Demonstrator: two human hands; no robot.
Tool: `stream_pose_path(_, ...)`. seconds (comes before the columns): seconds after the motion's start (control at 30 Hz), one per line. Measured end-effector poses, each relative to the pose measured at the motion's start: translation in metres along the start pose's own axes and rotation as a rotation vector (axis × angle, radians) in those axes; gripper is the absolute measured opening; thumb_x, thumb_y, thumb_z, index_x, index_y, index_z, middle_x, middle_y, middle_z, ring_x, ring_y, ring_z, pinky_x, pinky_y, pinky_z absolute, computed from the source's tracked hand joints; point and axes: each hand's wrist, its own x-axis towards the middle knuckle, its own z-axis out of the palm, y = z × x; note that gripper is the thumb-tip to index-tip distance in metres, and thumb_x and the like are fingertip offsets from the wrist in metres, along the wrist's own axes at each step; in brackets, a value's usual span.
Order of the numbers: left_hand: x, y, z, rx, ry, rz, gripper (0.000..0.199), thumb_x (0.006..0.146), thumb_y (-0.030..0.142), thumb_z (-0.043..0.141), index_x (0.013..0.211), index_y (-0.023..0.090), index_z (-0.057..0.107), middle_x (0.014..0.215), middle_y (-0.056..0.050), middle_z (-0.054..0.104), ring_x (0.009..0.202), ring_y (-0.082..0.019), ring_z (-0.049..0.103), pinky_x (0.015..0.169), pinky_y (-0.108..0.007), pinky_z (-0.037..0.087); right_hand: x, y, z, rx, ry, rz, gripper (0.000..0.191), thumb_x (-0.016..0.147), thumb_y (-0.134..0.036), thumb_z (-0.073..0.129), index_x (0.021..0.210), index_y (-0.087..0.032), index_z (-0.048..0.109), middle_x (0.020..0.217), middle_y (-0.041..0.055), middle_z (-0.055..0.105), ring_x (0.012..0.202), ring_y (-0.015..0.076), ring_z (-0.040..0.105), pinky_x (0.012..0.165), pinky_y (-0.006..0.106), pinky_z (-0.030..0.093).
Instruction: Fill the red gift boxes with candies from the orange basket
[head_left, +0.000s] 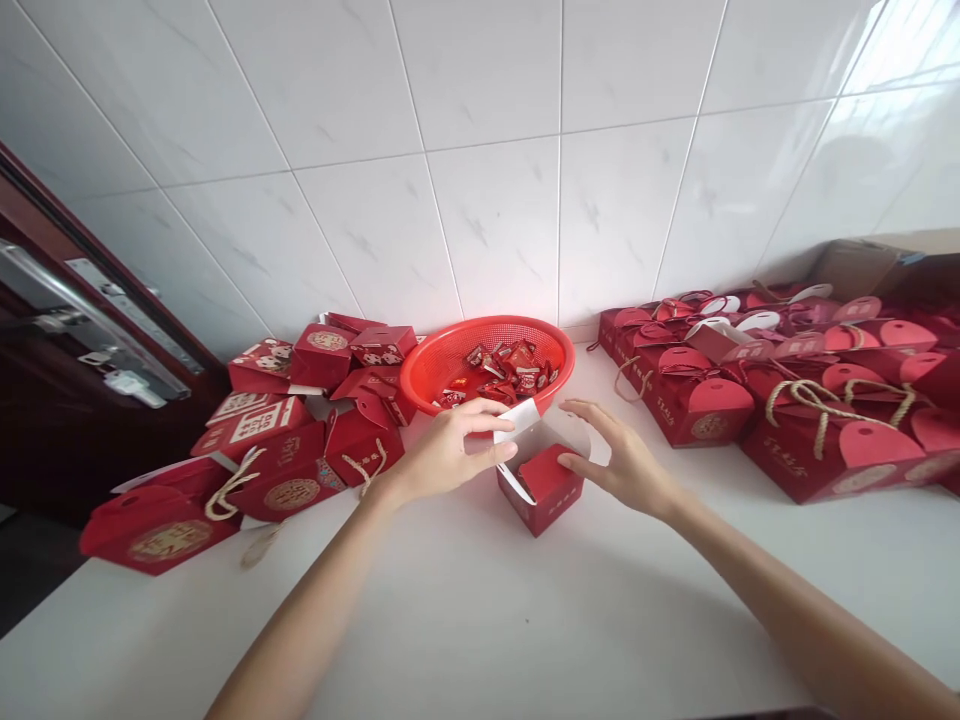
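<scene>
A small red box (551, 505) stands on the white table in front of me, its white-lined flaps raised and a red piece showing at its opening. My left hand (454, 447) is at the box's left flap, fingers and thumb apart around the flap's edge. On the other side, my right hand (619, 460) has its thumb at the red piece and its fingers spread by the right flap. Just behind the box, a red mesh basket (427, 350) holds several small red wrapped packets (525, 372).
Red boxes (289, 470), some with rope handles, are piled at the left. Many closed red boxes (705, 410) with cord bows fill the right side. A tiled wall (495, 230) rises behind the table (480, 620). A dark door with a metal handle (82, 320) is at the far left.
</scene>
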Motion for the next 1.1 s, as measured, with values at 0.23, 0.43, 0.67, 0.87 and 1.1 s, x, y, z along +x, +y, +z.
stream_pose_path(0.23, -0.003, 0.003, 0.001, -0.022, -0.167, 0.094, 0.039, 0.079, 0.048, 0.076, 0.11, 0.024, 0.073, 0.141, -0.007, 0.059, 0.131, -0.027, 0.054, 0.106, -0.037, 0.045, -0.013, 0.004, 0.022, 0.058, 0.17, -0.006, 0.037, 0.093, -0.038, 0.06, 0.127, -0.026, 0.051, 0.123, 0.0101, 0.064, 0.108, 0.0252, 0.066, 0.094, 0.044, 0.054)
stream_pose_path(0.43, -0.005, 0.003, -0.01, 0.03, -0.281, 0.087, 0.038, 0.074, 0.039, 0.08, 0.11, 0.027, 0.075, 0.146, -0.005, 0.057, 0.135, -0.028, 0.052, 0.111, -0.041, 0.041, -0.013, 0.005, 0.027, 0.134, 0.204, 0.07, 0.023, 0.096, -0.04, 0.055, 0.109, -0.023, 0.061, 0.112, 0.0088, 0.07, 0.101, 0.0235, 0.068, 0.091, 0.041, 0.055)
stream_pose_path(0.67, -0.006, 0.004, -0.016, -0.003, -0.322, 0.045, 0.019, 0.079, 0.027, 0.074, 0.096, 0.027, 0.08, 0.133, -0.002, 0.067, 0.119, -0.025, 0.065, 0.104, -0.036, 0.049, -0.015, 0.008, 0.038, 0.166, 0.362, 0.009, 0.012, 0.093, -0.031, 0.057, 0.102, -0.023, 0.056, 0.108, 0.008, 0.069, 0.086, 0.0192, 0.069, 0.078, 0.036, 0.058)
stream_pose_path(0.87, -0.003, 0.0, -0.011, -0.011, -0.273, 0.05, 0.015, 0.08, 0.026, 0.072, 0.093, 0.026, 0.079, 0.13, -0.001, 0.07, 0.121, -0.024, 0.064, 0.108, -0.036, 0.046, -0.015, 0.008, 0.037, 0.039, 0.383, -0.165, 0.008, 0.098, -0.023, 0.049, 0.093, -0.024, 0.056, 0.105, 0.0087, 0.07, 0.098, 0.021, 0.068, 0.08, 0.035, 0.056)
stream_pose_path(1.1, -0.001, 0.0, -0.003, -0.01, -0.283, 0.041, 0.013, 0.083, 0.032, 0.071, 0.091, 0.025, 0.077, 0.144, -0.004, 0.059, 0.117, -0.025, 0.064, 0.099, -0.038, 0.051, -0.013, 0.013, 0.036, 0.153, 0.409, -0.033, 0.008, 0.096, -0.03, 0.054, 0.098, -0.024, 0.058, 0.094, 0.0053, 0.071, 0.088, 0.0197, 0.07, 0.08, 0.036, 0.059)
